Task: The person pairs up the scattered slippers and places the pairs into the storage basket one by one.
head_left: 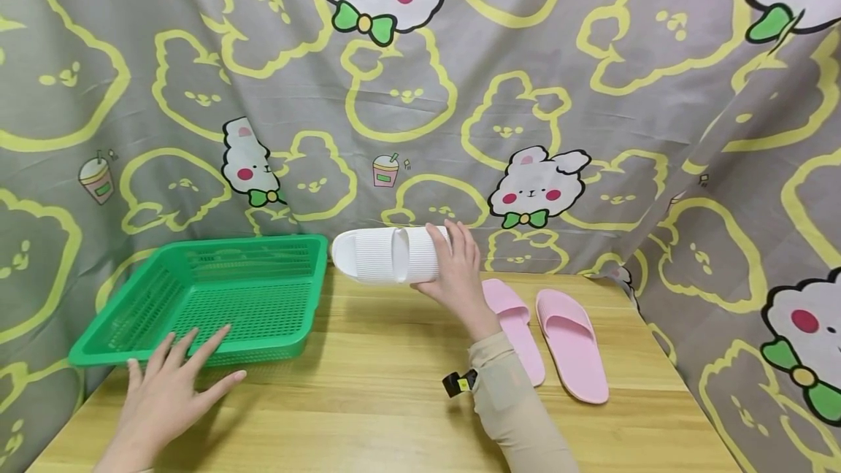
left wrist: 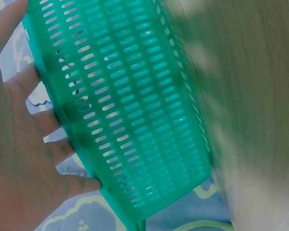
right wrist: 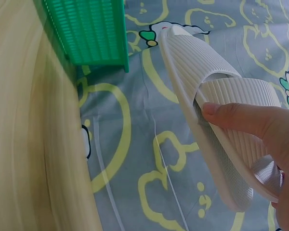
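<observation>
My right hand (head_left: 456, 268) grips a pair of white slippers (head_left: 377, 255) by one end, above the wooden table. In the right wrist view the white slippers (right wrist: 202, 67) are fitted together, ribbed straps overlapping, with my thumb across a strap. On the left stands a green plastic basket (head_left: 263, 347) with slotted walls. My left hand (head_left: 164, 396) is at its near rim, fingers spread and fairly straight. The left wrist view has the fingertips right at the rim of the basket (left wrist: 62, 115).
Two pink slippers, the left one (head_left: 525, 349) partly behind my right forearm and the right one (head_left: 574, 349) beside it, lie on the right of the wooden table (head_left: 368, 414). A grey cartoon-print curtain (head_left: 420, 130) hangs behind the table and along its sides.
</observation>
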`<act>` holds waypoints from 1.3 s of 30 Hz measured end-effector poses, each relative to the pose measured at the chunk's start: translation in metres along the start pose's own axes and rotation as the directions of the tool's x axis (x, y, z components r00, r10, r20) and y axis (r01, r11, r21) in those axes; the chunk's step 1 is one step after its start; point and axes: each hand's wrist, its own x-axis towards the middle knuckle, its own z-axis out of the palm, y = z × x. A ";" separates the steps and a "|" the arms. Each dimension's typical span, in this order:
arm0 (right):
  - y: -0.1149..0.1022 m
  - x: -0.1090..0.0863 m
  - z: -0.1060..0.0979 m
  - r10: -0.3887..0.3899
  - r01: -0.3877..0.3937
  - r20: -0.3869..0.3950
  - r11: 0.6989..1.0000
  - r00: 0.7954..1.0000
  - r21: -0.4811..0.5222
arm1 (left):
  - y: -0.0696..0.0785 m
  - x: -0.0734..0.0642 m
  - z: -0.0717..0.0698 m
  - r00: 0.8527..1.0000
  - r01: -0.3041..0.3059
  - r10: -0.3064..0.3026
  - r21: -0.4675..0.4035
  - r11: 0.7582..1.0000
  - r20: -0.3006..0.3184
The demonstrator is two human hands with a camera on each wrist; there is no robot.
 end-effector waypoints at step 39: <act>-0.041 0.015 0.006 0.048 -0.047 -0.018 0.998 0.999 0.037 | -0.001 0.015 0.012 0.987 -0.151 0.148 -0.042 0.988 -0.068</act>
